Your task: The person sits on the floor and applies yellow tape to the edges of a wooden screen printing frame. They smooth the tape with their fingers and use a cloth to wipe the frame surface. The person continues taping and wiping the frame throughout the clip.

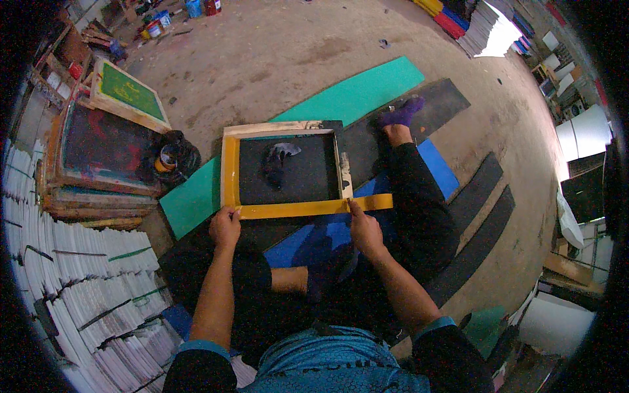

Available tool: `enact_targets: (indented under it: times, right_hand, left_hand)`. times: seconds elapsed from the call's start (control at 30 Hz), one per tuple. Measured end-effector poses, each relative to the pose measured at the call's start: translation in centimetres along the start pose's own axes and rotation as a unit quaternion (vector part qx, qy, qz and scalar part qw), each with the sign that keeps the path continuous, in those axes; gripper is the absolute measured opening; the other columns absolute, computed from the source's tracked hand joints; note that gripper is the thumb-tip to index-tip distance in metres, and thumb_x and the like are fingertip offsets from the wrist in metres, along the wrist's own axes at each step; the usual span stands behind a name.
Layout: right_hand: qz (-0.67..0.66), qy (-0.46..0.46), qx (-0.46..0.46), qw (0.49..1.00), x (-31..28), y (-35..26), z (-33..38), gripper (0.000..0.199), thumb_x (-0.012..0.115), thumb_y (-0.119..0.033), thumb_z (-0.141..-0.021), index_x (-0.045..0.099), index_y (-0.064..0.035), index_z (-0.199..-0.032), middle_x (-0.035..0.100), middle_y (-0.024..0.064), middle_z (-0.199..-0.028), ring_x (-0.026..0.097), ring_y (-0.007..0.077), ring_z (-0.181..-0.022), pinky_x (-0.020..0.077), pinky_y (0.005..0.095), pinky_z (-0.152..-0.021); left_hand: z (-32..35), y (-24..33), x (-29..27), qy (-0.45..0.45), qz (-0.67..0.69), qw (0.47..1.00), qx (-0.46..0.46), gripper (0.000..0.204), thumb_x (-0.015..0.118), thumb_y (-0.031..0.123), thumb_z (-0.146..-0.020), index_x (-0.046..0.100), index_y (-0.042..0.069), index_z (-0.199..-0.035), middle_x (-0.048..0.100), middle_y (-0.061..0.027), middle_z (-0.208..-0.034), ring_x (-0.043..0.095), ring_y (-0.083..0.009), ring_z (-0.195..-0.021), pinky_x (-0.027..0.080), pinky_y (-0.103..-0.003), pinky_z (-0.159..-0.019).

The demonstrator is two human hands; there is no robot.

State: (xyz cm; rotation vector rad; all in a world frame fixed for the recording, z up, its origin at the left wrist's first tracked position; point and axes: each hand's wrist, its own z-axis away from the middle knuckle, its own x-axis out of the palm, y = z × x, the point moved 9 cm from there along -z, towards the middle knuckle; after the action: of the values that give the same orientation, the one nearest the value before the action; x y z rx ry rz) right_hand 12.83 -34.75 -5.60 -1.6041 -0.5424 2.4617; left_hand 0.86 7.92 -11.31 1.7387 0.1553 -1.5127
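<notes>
Over green matting (357, 90) on this brown floor (275, 69), white stacks (85, 259) alongside, the left hand (225, 227) grips a corner of the wooden frame (278, 128); the right hand (367, 232) pinches yellow tape (288, 210)!

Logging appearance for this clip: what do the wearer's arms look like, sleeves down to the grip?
The left sleeve and right sleeve are black, each ending in a blue cuff. The forearms are bare. Neither the left grip nor the right grip is gloved; no watch shows.

Wkshp, by looks — paint-stained framed screens (101, 143), cans (154, 30) & strapped paper stacks (75, 262).
</notes>
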Motion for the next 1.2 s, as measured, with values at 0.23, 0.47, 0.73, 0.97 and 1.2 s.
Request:
enact_targets:
  times: [0.23, 0.47, 0.73, 0.97, 1.2]
  right_hand:
    - [0.027, -0.021, 0.027, 0.999, 1.0, -0.4, -0.6, 0.054, 0.046, -0.014, -0.098, 0.041, -0.0213, -0.152, 0.070, 0.0241, -0.100, 0.069, 0.0455, -0.088, 0.0539, 0.0566, -0.079]
    - [0.055, 0.037, -0.009, 0.998, 2.0, -0.7, 1.3, 0.065, 0.049, -0.011, -0.093, 0.033, -0.0195, -0.156, 0.069, 0.0256, -0.095, 0.070, 0.0453, -0.084, 0.0561, 0.0555, -0.076]
    - [0.048, 0.068, -0.032, 0.996, 2.6, -0.5, 3.5, 0.070, 0.052, -0.011, -0.091, 0.030, -0.0155, -0.157, 0.069, 0.0270, -0.097, 0.070, 0.0449, -0.083, 0.0563, 0.0550, -0.075]
    - [0.047, 0.043, -0.009, 0.998, 3.5, 0.0, 3.8, 0.072, 0.053, -0.012, -0.092, 0.026, -0.0160, -0.158, 0.069, 0.0274, -0.100, 0.069, 0.0453, -0.084, 0.0557, 0.0558, -0.075]
    - [0.047, 0.016, 0.001, 0.999, 4.1, 0.0, 4.4, 0.072, 0.053, -0.013, -0.093, 0.024, -0.0159, -0.159, 0.068, 0.0273, -0.101, 0.069, 0.0451, -0.084, 0.0555, 0.0563, -0.076]
  left_hand:
    - [0.3, 0.7, -0.6, 0.034, -0.013, 0.999, 0.034, 0.023, 0.072, 0.031, -0.090, 0.070, 0.009, -0.096, 0.073, -0.0129, -0.094, 0.069, -0.0373, -0.089, 0.053, -0.049, -0.075]
    - [-0.1, 0.5, -0.5, 0.024, -0.022, 0.999, 0.013, 0.024, 0.072, 0.032, -0.089, 0.072, 0.009, -0.096, 0.074, -0.0130, -0.093, 0.070, -0.0367, -0.087, 0.054, -0.048, -0.075]
    - [-0.5, 0.1, 0.3, 0.008, -0.026, 1.000, 0.013, 0.025, 0.074, 0.032, -0.088, 0.073, 0.010, -0.098, 0.074, -0.0126, -0.092, 0.070, -0.0361, -0.084, 0.055, -0.048, -0.074]
    - [-0.6, 0.1, -0.3, 0.034, -0.022, 0.999, 0.035, 0.024, 0.075, 0.031, -0.087, 0.073, 0.009, -0.098, 0.074, -0.0127, -0.092, 0.071, -0.0360, -0.085, 0.055, -0.048, -0.074]
    - [-0.7, -0.1, -0.4, 0.019, -0.021, 0.999, 0.018, 0.024, 0.075, 0.030, -0.087, 0.072, 0.008, -0.096, 0.074, -0.0137, -0.091, 0.070, -0.0365, -0.086, 0.054, -0.048, -0.075]
